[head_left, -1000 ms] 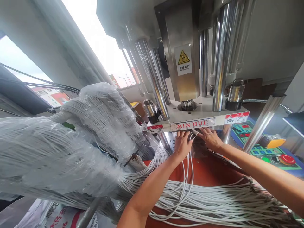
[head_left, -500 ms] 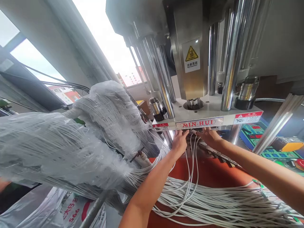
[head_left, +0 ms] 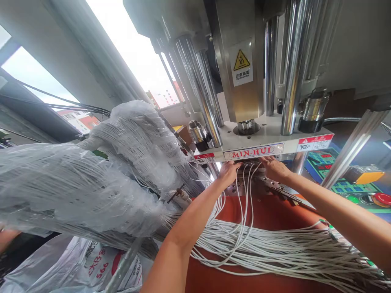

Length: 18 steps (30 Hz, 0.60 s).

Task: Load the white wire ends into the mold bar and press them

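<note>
Both my hands reach in beneath the front edge of a press plate (head_left: 214,147), at a dark metal mould (head_left: 253,173). My left hand (head_left: 228,172) is at the mould's left side, a finger stretched toward the white cables (head_left: 243,195). At the right, my right hand (head_left: 275,168) has its fingertips beside the top of the rightmost cable. Several cables run from the mould down between my forearms. The plate's edge and shadow hide part of my fingers, so I cannot make out whether either hand grips anything.
A thick bundle of white cables (head_left: 275,252) lies across the orange-red surface (head_left: 275,215). Plastic-wrapped cable bunches (head_left: 76,183) hang at the left. At the right are a control panel (head_left: 339,183) and a red button (head_left: 382,199). Shiny columns (head_left: 291,81) rise above the plate.
My right hand has shifted away from the cables' upper ends toward the right, showing more of the mould. My left hand stays near the mould's left side. The view has shifted slightly.
</note>
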{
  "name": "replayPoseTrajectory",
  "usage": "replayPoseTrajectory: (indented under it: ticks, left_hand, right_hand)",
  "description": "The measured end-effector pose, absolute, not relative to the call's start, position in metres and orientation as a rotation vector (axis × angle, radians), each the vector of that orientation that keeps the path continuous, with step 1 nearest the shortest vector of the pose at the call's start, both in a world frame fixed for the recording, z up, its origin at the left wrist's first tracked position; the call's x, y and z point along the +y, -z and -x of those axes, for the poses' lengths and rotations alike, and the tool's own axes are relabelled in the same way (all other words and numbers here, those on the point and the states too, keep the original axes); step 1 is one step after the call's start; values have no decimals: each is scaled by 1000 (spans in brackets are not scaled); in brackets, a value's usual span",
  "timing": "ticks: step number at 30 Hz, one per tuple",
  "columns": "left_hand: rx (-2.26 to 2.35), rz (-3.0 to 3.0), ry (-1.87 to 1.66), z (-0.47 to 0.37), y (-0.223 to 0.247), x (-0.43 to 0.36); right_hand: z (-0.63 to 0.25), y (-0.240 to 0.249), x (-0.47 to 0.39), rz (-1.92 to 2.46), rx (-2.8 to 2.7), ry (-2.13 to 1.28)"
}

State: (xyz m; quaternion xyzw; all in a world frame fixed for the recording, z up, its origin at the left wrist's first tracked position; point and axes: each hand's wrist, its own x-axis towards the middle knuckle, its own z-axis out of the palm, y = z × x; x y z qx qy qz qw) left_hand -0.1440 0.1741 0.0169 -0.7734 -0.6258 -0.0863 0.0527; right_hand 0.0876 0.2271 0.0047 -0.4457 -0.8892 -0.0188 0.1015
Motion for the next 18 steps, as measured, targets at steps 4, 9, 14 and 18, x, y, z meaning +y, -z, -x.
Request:
replayPoseTrajectory:
  ticks: [4, 9, 14, 18]
  left_hand:
    - [-1912, 2331, 352, 148, -20, 158]
    - [-1899, 2275, 387, 146, -29, 142]
    - [-1929, 2350, 503, 129, -40, 113]
    - [-1861, 2569, 688, 116, -57, 49]
  right_hand:
    - [-119, 22, 221, 1234, -2527, -7]
    - [-141, 43, 205, 1060, -2431, -56]
    - [-158, 42, 182, 1009, -2438, -29]
    - [-173, 46, 169, 972, -2456, -100]
